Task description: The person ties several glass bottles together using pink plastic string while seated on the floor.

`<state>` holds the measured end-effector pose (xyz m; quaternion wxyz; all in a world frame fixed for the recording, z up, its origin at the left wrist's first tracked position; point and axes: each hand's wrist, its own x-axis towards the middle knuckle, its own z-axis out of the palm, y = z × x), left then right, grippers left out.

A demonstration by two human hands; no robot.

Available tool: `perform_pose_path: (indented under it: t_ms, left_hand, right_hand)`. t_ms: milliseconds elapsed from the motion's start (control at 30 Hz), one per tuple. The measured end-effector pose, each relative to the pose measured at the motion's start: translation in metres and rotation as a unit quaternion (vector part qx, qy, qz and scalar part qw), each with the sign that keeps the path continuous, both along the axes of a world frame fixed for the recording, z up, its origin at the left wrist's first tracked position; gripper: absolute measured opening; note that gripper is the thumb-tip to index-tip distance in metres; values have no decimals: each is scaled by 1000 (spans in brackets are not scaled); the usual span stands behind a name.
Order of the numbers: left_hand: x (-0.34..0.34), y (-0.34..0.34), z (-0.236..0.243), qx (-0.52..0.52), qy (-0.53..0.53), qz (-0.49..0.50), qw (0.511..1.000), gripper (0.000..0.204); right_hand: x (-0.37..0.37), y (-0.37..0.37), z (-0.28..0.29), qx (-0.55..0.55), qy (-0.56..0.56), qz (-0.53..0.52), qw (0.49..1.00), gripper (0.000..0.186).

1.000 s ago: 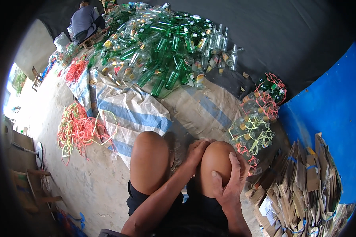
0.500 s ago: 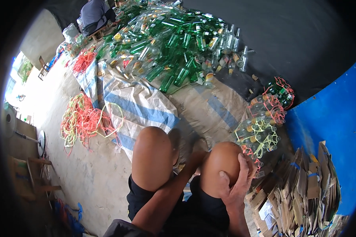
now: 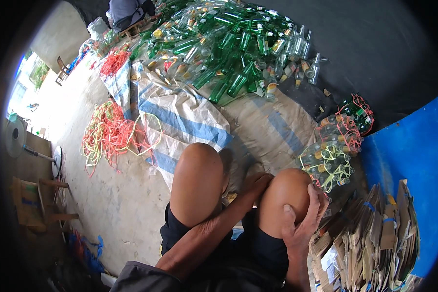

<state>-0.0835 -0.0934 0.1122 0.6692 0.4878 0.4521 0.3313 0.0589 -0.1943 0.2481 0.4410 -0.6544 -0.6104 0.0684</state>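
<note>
My left forearm crosses between my raised knees. My left hand [image 3: 256,187] lies against the inner side of my right knee [image 3: 282,197]; its fingers are mostly hidden behind the leg. On the outer side of that same knee rests my right hand [image 3: 304,221], thumb apart from the fingers, with nothing seen in it. Just beyond the right hand are bundles of clear bottles [image 3: 321,160] bound in yellow-green and pink plastic strapping. A bundle of green bottles [image 3: 357,114] stands farther off.
A large heap of green and clear glass bottles [image 3: 228,48] covers the far floor. Striped woven sheeting [image 3: 180,114] lies before me, tangled strapping [image 3: 113,129] to its left. Flattened cardboard [image 3: 370,238] stands at right by a blue panel [image 3: 409,146]. Another person [image 3: 126,12] sits far left.
The view has shifted slightly, so the scene sits farther right. My left hand shows a little more over the inner side of the right knee; my right hand keeps its place.
</note>
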Motion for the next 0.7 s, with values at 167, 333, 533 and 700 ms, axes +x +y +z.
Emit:
perform_pose_path:
  t_ms: [167, 333, 533, 700]
  left_hand:
    - [10, 7, 16, -38, 7, 49, 998, 30]
    - [17, 7, -20, -3, -67, 23, 997, 29]
    - [13, 15, -68, 285, 171, -96, 938, 21]
    - [16, 1, -76, 295, 229, -72, 925, 12]
  right_hand:
    - [-2, 0, 3, -10, -16, 0, 1000, 66]
    - [-6, 2, 3, -8, -19, -6, 1000, 66]
    - [-6, 1, 2, -8, -26, -9, 1000, 66]
    - [-4, 0, -1, -12, -41, -15, 999, 66]
